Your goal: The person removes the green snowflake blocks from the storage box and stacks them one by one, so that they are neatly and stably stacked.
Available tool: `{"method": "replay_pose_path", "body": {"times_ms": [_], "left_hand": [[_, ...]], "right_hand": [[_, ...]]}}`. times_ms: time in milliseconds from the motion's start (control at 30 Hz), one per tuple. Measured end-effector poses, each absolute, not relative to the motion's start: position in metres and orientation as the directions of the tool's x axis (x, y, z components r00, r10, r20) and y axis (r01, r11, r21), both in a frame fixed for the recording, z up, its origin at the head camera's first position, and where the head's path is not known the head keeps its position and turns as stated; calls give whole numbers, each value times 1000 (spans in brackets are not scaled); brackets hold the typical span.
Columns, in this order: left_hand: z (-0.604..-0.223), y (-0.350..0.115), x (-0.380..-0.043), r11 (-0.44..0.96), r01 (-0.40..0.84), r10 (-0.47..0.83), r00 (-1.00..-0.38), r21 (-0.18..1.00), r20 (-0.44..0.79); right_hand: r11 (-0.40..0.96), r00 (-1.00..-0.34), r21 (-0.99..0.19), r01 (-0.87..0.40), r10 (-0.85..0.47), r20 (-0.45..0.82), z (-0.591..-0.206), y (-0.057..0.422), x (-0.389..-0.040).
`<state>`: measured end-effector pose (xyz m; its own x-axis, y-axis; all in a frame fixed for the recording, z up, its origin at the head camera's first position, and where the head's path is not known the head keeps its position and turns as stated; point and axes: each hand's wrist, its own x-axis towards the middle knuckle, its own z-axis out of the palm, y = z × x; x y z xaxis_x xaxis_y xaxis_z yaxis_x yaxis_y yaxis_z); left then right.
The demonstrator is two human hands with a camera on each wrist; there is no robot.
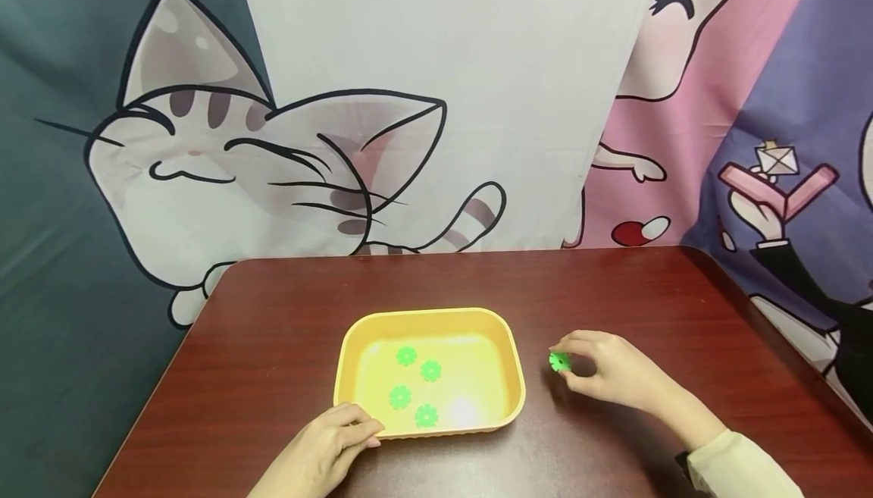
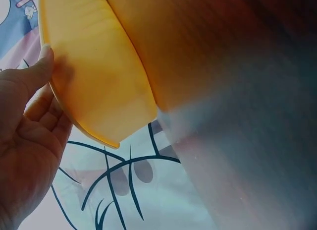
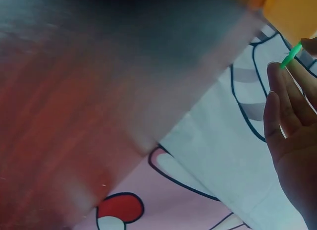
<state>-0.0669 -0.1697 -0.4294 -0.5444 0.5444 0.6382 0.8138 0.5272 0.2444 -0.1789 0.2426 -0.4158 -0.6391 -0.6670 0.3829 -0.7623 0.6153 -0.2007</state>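
A green notched snowflake disc [image 1: 560,361] is pinched between the thumb and fingers of my right hand [image 1: 617,371], right of the basin and above the table. In the right wrist view the disc [image 3: 291,55] appears nearly edge-on at the fingertips. My left hand [image 1: 330,441] grips the near left corner of a shallow yellow plastic basin [image 1: 514,365]. The left wrist view has the thumb of that hand [image 2: 37,121] against the basin rim. Several matching green discs [image 1: 430,370] lie flat and apart on the basin floor, mostly in its left half.
The basin stands on a dark reddish-brown wooden table [image 1: 273,331] with rounded far corners. Directly behind the table's far edge hangs a cloth [image 1: 423,43] printed with a cartoon cat and other figures. A pale sleeve [image 1: 740,464] covers the right forearm.
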Motion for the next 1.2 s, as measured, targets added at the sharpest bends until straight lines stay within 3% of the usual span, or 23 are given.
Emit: {"method": "replay_pose_path", "body": {"times_ms": [233, 567, 833, 1033, 1200], "left_hand": [[-430, -169, -67, 524, 818, 551, -537, 236, 640], [-430, -169, -66, 534, 809, 552, -553, 244, 625], [-428, -170, -66, 551, 791, 549, -583, 265, 599], [-428, -170, -68, 557, 813, 583, -527, 168, 618], [-429, -169, -69, 565, 820, 604, -487, 91, 631]], "right_hand": [[619, -617, -131, -774, -693, 372, -429, 244, -178], [552, -623, -296, -779, -731, 277, -445, 243, -175], [587, -624, -211, -781, -735, 267, -443, 240, -174], [605, -628, -170, -778, -732, 265, -443, 241, -172], [604, -645, -227, -764, -724, 245, -445, 242, -170]]}}
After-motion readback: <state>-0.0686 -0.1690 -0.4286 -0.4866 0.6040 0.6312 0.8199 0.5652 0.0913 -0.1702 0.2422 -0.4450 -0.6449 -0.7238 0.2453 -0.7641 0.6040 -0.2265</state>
